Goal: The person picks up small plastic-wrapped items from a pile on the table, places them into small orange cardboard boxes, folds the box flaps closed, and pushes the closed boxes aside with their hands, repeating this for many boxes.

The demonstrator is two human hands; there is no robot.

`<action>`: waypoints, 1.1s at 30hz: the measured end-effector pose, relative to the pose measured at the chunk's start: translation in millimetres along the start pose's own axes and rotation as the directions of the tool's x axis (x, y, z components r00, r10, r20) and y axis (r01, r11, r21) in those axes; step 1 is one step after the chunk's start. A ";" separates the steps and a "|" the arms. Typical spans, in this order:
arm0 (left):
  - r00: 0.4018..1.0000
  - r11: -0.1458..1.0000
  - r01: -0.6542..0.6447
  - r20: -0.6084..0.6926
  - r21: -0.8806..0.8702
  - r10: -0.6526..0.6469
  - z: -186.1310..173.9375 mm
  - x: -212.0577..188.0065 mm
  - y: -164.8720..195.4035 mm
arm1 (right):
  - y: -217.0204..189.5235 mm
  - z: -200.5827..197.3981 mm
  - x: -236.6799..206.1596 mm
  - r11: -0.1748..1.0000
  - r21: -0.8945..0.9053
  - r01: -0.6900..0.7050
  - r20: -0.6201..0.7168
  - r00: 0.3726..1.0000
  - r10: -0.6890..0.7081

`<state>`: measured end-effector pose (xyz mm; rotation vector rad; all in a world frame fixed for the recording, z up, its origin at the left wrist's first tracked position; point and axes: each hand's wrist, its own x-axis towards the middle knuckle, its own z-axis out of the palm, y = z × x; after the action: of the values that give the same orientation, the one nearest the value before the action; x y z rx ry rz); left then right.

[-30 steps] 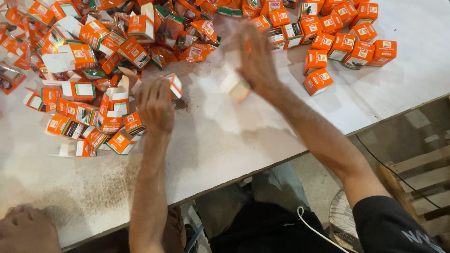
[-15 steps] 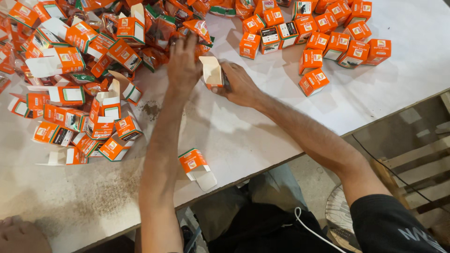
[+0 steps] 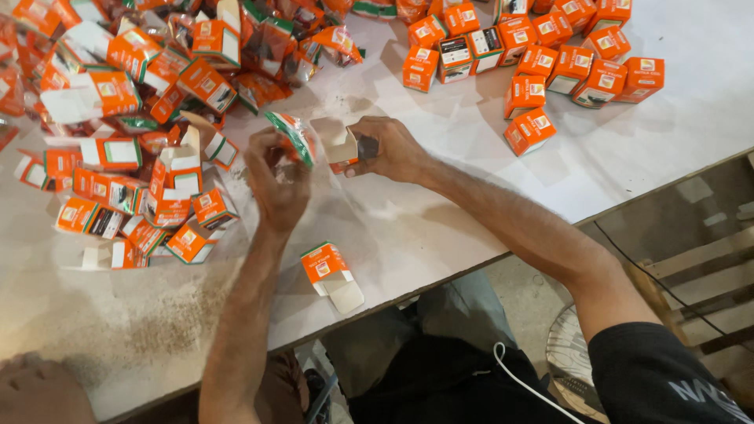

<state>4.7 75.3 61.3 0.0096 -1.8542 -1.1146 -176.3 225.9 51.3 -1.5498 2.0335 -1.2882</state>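
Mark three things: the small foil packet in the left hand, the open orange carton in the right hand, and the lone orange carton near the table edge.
small foil packet (image 3: 294, 135), head view, its striped edge.
open orange carton (image 3: 345, 149), head view, its raised flap.
lone orange carton (image 3: 323, 263), head view, its orange side.

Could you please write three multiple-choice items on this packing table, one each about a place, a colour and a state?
1. Where does the lone open box lie?
A. near the table's front edge
B. among the closed boxes at the far right
C. on the floor

2. What is the main colour of the closed boxes?
A. blue
B. orange
C. black

3. How is the carton in the right hand?
A. taped shut
B. crushed flat
C. open, flap up

Answers: 1 A, it lies alone by the near edge of the table; 2 B, their faces are orange; 3 C, its pale flap stands up while the left hand holds a small packet.
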 end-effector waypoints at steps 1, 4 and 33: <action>0.997 0.994 -0.067 0.029 0.092 0.065 0.7 -5.7 3.5 | -3.2 7.1 -0.3 0.998 -0.009 0.055 0.001 0.999 -0.054; 0.956 0.908 -0.276 0.187 0.316 0.226 -3.7 -13.2 10.4 | -11.9 25.0 -1.4 0.984 -0.004 0.180 -0.007 0.984 -0.180; 0.831 0.838 0.546 0.116 0.027 -0.545 -6.0 -13.1 2.4 | -58.1 44.0 -35.8 0.981 0.194 -0.029 0.001 1.000 0.030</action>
<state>17.2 78.3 54.5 0.5127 -2.0135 -1.5370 -96.2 234.6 61.4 -1.4262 1.8620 -1.4296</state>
